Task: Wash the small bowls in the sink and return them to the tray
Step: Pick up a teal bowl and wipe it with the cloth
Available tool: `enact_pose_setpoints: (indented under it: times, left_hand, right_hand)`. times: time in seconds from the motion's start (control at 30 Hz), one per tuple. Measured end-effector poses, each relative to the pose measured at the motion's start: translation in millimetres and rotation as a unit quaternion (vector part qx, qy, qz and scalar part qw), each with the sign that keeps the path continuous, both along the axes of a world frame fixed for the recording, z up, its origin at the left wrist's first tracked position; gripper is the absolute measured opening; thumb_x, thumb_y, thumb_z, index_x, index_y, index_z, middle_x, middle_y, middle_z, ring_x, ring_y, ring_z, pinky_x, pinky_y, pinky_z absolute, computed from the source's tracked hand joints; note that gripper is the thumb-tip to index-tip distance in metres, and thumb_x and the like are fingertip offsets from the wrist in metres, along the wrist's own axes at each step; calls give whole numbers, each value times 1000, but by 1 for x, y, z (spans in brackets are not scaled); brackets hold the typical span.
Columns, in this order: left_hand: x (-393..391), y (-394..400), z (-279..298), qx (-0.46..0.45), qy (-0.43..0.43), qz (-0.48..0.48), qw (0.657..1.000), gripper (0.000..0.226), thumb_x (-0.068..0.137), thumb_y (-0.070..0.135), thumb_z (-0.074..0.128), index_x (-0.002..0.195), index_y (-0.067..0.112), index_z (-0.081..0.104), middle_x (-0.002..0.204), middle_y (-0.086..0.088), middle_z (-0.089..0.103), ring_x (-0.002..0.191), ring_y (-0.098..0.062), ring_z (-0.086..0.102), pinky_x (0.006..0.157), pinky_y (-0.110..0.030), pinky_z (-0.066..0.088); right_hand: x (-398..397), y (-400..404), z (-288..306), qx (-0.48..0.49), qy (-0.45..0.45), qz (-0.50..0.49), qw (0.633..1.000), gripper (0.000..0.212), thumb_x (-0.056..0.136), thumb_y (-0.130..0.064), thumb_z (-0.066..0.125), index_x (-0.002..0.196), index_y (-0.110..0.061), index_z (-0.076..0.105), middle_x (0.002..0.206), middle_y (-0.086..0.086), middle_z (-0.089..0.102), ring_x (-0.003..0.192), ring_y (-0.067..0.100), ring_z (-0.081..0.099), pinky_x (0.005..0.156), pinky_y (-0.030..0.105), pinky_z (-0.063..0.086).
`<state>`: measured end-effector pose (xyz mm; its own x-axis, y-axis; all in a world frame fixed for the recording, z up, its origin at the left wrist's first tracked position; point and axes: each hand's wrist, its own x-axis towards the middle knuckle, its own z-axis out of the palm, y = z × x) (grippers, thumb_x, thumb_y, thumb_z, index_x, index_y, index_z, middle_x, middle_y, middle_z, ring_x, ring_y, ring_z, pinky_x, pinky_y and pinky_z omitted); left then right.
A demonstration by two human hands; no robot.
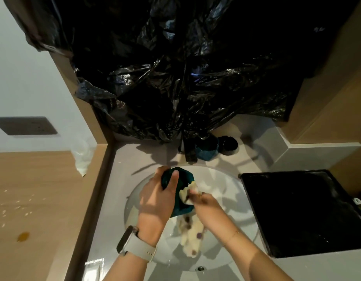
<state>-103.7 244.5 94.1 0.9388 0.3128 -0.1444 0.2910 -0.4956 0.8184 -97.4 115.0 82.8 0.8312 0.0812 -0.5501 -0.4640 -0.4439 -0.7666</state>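
Two hands work over the sink (232, 191): the left hand (157, 197) grips a teal bowl (183, 179) tilted for access, while the right hand (206, 203) pinches a cloth (190, 234) against it, the tray (301, 211) waiting beside.

The scene is dim and warm-toned. Light from above throws fanned, multiple shadows across the white sink (232, 191) and hard arm shadows. Glints dot the black plastic sheet (185, 67). The right hand (206, 203) is motion-blurred. Wide-angle distortion bends the counter edges.
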Motion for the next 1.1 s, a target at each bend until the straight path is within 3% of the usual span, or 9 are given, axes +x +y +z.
enact_pose_setpoints:
  times: [0.1, 0.17, 0.27, 0.5, 0.6, 0.7, 0.87, 1.0, 1.1]
  left_hand:
    - [-9, -9, -10, 24, -44, 4, 999, 36, 95, 51, 44, 122, 32, 56, 105, 6, 67, 100, -19, 63, 88, -31, 48]
    - [-17, -13, -18, -13, -44, -3, 999, 37, 94, 53, 44, 121, 31, 56, 104, 5, 67, 100, -16, 63, 91, -32, 49]
    - [-19, -15, -24, -27, -43, 0, 999, 33, 95, 52, 45, 118, 32, 56, 103, 7, 67, 98, -14, 62, 91, -35, 51]
    - [-21, -19, -27, -58, -71, 35, 995, 26, 94, 42, 54, 117, 29, 59, 103, 9, 67, 96, -9, 62, 90, -26, 51]
    - [-16, -14, -32, -73, -3, -14, 997, 32, 91, 45, 59, 109, 21, 48, 89, 11, 61, 91, -17, 64, 77, -26, 51]
    - [-6, -1, -30, -112, 86, -66, 988, 53, 78, 63, 62, 107, 24, 41, 87, 3, 63, 90, -25, 65, 77, -33, 52]
    - [-5, -1, -27, -105, 25, -31, 994, 21, 92, 45, 59, 113, 42, 59, 108, 7, 64, 103, -18, 60, 94, -36, 52]
    - [-8, -16, -27, -131, -30, 27, 991, 29, 94, 41, 58, 121, 33, 60, 104, 12, 65, 100, -11, 60, 88, -22, 46]
    - [-13, -27, -31, -188, -74, 73, 977, 35, 95, 39, 57, 129, 29, 58, 112, 14, 66, 106, -6, 60, 96, -23, 47]
  right_hand:
    - [-2, 4, -7, 53, 28, -64, 996, 29, 98, -32, 46, 80, -12, 56, 75, 5, 62, 56, 20, 64, 41, 27, 49]
    - [5, -1, -10, -20, -41, -34, 998, 26, 97, -35, 47, 78, -18, 55, 80, 2, 62, 74, 22, 64, 50, 27, 50]
    - [9, 0, -10, -86, -64, 4, 994, 28, 95, -40, 45, 77, -20, 51, 78, 1, 58, 70, 19, 59, 44, 26, 43]
    - [-2, 0, -13, 32, 21, -51, 998, 23, 91, -4, 41, 76, -15, 56, 74, 7, 60, 51, 21, 60, 37, 25, 46]
    - [0, -6, -20, -59, -62, -22, 996, 19, 95, -19, 47, 78, -15, 54, 80, 9, 61, 68, 23, 61, 42, 29, 48]
    - [4, -12, -16, -144, -125, 60, 980, 28, 96, -29, 48, 82, -7, 59, 70, 6, 54, 61, 22, 53, 43, 30, 43]
    - [10, -12, -5, -207, -153, 90, 962, 42, 98, -43, 42, 82, -6, 55, 66, 7, 49, 64, 29, 55, 42, 33, 40]
    - [-2, -6, -23, 24, -95, -61, 993, 21, 100, -29, 44, 103, -15, 58, 100, 10, 66, 89, 24, 64, 61, 27, 51]
    - [-16, 3, -30, 194, -9, -181, 964, 17, 101, -22, 44, 108, -17, 59, 103, 8, 69, 92, 27, 68, 59, 33, 55]
